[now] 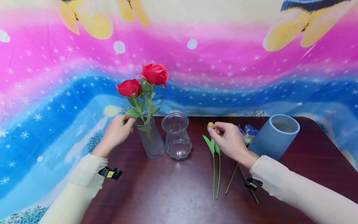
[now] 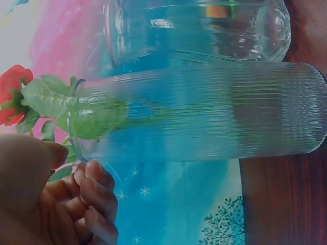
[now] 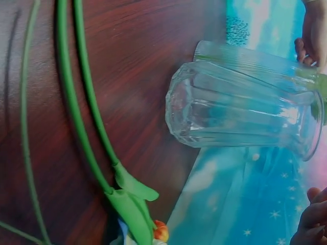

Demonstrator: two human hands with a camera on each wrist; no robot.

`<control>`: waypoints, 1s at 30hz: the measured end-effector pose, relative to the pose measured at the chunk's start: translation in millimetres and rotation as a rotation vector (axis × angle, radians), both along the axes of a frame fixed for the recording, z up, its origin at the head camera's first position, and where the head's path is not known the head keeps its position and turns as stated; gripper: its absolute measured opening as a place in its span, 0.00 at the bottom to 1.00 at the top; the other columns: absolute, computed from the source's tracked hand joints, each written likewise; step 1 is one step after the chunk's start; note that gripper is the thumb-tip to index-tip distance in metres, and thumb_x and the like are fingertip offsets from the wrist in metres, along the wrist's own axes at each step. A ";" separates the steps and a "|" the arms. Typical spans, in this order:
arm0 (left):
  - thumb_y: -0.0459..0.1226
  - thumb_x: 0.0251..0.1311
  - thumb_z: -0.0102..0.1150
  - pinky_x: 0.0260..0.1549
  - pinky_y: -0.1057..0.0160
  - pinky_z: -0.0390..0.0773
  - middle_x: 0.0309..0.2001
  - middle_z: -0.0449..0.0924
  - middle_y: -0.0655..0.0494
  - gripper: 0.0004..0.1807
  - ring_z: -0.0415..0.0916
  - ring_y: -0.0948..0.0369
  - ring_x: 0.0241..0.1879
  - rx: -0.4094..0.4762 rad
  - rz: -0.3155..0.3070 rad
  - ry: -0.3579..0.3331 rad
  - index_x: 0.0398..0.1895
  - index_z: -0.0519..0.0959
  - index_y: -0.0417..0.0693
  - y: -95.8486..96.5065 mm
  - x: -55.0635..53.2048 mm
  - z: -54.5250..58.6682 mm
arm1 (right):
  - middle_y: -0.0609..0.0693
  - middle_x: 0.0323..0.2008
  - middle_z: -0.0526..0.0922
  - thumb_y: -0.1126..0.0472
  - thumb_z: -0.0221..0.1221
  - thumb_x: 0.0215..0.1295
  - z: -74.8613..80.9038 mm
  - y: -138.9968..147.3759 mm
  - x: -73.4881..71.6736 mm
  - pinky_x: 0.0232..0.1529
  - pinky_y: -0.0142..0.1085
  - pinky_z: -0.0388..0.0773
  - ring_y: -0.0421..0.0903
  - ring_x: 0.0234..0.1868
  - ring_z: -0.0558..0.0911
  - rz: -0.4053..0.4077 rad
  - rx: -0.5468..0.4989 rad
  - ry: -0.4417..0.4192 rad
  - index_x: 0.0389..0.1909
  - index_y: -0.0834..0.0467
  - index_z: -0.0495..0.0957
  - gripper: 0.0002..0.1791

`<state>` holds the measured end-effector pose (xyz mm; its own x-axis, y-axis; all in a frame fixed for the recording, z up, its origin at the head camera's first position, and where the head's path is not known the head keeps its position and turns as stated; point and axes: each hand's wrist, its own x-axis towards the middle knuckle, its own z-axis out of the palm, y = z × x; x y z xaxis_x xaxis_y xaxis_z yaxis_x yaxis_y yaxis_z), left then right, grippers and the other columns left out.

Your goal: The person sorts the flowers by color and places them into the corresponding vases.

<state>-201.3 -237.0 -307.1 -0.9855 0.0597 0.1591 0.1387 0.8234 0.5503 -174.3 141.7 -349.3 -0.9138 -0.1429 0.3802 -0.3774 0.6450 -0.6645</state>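
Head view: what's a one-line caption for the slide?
Two red roses in a slim glass vase, left fingers near its rim, right fingers above green-stemmed flowers; a flared glass vase between.

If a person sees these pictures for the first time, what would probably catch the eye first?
Probably the two red roses standing in the tall, ribbed clear-glass vase, left of centre, beside the person's left hand. Next might come the pink-and-blue cloth with white snowflakes behind the dark reddish-brown table, then the smooth grey-blue vase at the table's right.
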 end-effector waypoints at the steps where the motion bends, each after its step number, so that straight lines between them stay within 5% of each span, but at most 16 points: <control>1: 0.55 0.77 0.40 0.24 0.58 0.68 0.23 0.78 0.50 0.29 0.68 0.55 0.19 0.001 0.000 0.000 0.25 0.78 0.47 -0.7 2.1 0.0 | 0.44 0.16 0.70 0.57 0.60 0.72 -1.6 1.2 0.3 0.26 0.35 0.66 0.42 0.18 0.68 -0.005 0.001 -0.004 0.32 0.53 0.84 0.08; 8: 0.56 0.76 0.44 0.22 0.59 0.68 0.18 0.74 0.54 0.29 0.66 0.56 0.17 0.016 -0.027 -0.011 0.24 0.76 0.46 1.3 22.5 0.6 | 0.45 0.16 0.68 0.57 0.60 0.72 -11.8 9.1 2.8 0.27 0.36 0.65 0.41 0.18 0.67 -0.017 0.008 -0.038 0.35 0.55 0.85 0.08; 17: 0.54 0.75 0.49 0.20 0.61 0.66 0.16 0.73 0.57 0.25 0.65 0.59 0.16 0.031 -0.062 0.011 0.22 0.75 0.50 23.7 44.1 5.2 | 0.44 0.16 0.69 0.59 0.62 0.70 -20.3 15.3 3.0 0.26 0.34 0.64 0.39 0.17 0.65 -0.040 0.016 0.018 0.35 0.55 0.85 0.06; 24: 0.50 0.74 0.53 0.16 0.61 0.64 0.15 0.74 0.58 0.21 0.64 0.58 0.16 0.053 -0.113 -0.028 0.21 0.75 0.53 52.8 46.7 5.4 | 0.44 0.16 0.68 0.58 0.60 0.72 -25.8 21.4 5.6 0.25 0.35 0.64 0.40 0.17 0.65 -0.039 0.037 -0.031 0.35 0.54 0.85 0.07; 30: 0.51 0.74 0.52 0.17 0.60 0.64 0.15 0.75 0.59 0.20 0.64 0.56 0.15 0.078 -0.154 -0.075 0.24 0.77 0.54 71.9 38.6 2.8 | 0.44 0.16 0.69 0.57 0.60 0.72 -31.7 25.0 6.9 0.23 0.34 0.64 0.40 0.17 0.65 -0.045 0.053 -0.062 0.36 0.53 0.85 0.08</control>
<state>-162.7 -165.1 -304.3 -0.9749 0.2008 0.0957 0.2159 0.7502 0.6250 -167.4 166.7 -381.0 -0.9412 -0.1200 0.3159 -0.3068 0.6951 -0.6502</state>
